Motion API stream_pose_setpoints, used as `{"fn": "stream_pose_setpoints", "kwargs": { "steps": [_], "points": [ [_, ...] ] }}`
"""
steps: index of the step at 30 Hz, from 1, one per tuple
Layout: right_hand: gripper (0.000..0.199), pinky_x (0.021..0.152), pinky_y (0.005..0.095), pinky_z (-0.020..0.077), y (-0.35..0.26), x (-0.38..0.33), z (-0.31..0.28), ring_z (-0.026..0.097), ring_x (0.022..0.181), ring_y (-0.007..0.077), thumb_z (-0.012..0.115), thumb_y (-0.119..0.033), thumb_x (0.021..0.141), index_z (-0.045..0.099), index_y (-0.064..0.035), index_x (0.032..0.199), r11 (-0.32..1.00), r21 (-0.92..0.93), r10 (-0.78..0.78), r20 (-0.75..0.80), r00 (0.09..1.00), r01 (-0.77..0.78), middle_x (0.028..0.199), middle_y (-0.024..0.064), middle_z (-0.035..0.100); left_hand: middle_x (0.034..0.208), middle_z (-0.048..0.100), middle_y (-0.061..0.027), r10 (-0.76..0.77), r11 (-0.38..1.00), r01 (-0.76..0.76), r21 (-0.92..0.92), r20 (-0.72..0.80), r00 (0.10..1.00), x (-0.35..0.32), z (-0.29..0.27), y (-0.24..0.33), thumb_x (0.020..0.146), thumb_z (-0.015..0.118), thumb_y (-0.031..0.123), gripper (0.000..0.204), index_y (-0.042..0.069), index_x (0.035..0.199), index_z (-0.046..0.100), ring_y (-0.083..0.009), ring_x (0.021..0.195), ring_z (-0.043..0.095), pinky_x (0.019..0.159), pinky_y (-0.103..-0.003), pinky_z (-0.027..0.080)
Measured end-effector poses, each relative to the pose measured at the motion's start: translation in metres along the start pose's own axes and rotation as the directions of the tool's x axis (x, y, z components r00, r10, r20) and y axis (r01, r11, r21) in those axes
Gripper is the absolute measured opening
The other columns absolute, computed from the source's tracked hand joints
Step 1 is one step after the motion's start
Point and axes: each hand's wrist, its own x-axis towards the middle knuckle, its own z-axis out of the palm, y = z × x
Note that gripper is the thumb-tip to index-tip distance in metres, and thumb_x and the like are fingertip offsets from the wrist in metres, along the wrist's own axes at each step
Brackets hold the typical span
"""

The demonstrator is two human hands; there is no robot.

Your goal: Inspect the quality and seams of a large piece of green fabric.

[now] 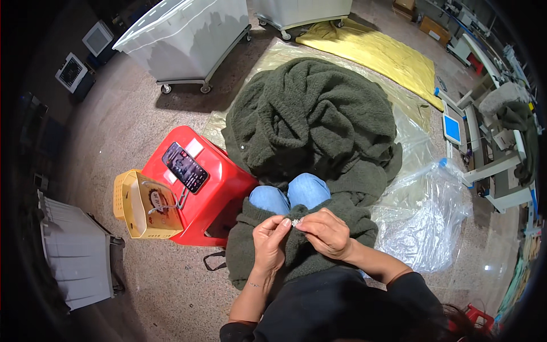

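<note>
Above my lap, my left hand (269, 242) and my right hand (327, 232) meet fingertip to fingertip. Both are closed in a pinch around a small whitish, shiny piece (295, 223), which looks like a button or bead ornament but is too small to make out. Dark green fleecy fabric (353, 225) lies over my thighs and under both hands; whether the small piece is attached to it, I cannot tell. Beyond my knees rises a large heap of the same fabric (313, 114), with a tiny white spot on its left side.
A red plastic stool (216, 188) at my left bears a phone (185, 167) and a yellow basket (126, 205) at its edge. Clear plastic sheeting (421, 228) and a yellow sheet (376, 54) cover floor. Wheeled grey bins (188, 45) stand far left; machine tables (496, 165) line the right.
</note>
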Motion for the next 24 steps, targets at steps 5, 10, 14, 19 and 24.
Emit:
{"fn": "stream_pose_setpoints", "kwargs": {
  "steps": [5,10,14,19,24],
  "points": [
    [0.028,0.057,0.0286,0.0479,0.002,-0.001,0.006,0.060,0.067,0.0217,0.071,0.011,0.065,0.067,0.0006,0.090,1.000,-0.021,-0.002,0.027,1.000,0.003,0.085,0.0100,0.063,0.082,0.064,-0.0004,0.039,0.999,-0.040,-0.018,-0.073,0.997,0.000,-0.009,-0.010,0.084,0.068,0.002,0.013,-0.002,0.096,0.066,-0.0057,0.069,0.055,0.065,-0.019,0.044],
    [0.025,0.062,0.0298,0.0482,-0.005,0.009,-0.001,0.059,0.069,0.0217,0.065,0.009,0.067,0.067,-0.0017,0.089,0.932,0.166,0.290,0.193,0.937,-0.322,0.080,0.0088,0.061,0.085,0.064,-0.0006,0.269,0.878,-0.271,0.394,0.063,0.961,-0.002,-0.020,-0.010,0.080,0.069,-0.005,0.012,0.000,0.092,0.068,-0.0065,0.076,0.057,0.070,-0.020,0.045],
    [0.018,0.061,0.0349,0.0463,-0.001,0.021,-0.007,0.059,0.070,0.0263,0.063,0.003,0.073,0.061,-0.0003,0.090,0.837,0.148,0.423,0.434,0.795,-0.526,0.081,0.0118,0.059,0.083,0.065,-0.0038,0.220,0.770,-0.321,0.551,0.243,0.945,0.001,-0.035,-0.002,0.080,0.067,-0.006,0.011,-0.002,0.090,0.067,-0.0092,0.077,0.058,0.070,-0.023,0.046],
    [0.011,0.056,0.0377,0.0436,0.007,0.025,-0.008,0.058,0.063,0.0294,0.062,-0.003,0.075,0.056,0.0012,0.084,0.906,0.053,0.291,0.645,0.706,-0.421,0.076,0.0148,0.058,0.083,0.065,-0.0006,0.197,0.795,-0.263,0.547,0.178,0.964,-0.002,-0.040,-0.007,0.082,0.067,-0.003,0.009,0.000,0.090,0.066,-0.0050,0.077,0.057,0.069,-0.020,0.046],
    [0.012,0.051,0.0390,0.0413,-0.009,0.007,0.001,0.054,0.055,0.0319,0.060,-0.006,0.073,0.052,0.0022,0.071,0.827,-0.020,0.499,0.485,0.718,-0.562,0.061,0.0166,0.050,0.084,0.068,-0.0067,0.371,0.622,-0.323,0.713,0.095,0.924,-0.016,-0.026,-0.019,0.082,0.065,-0.003,0.008,-0.002,0.090,0.065,-0.0097,0.078,0.062,0.069,-0.023,0.049]
  ]
}}
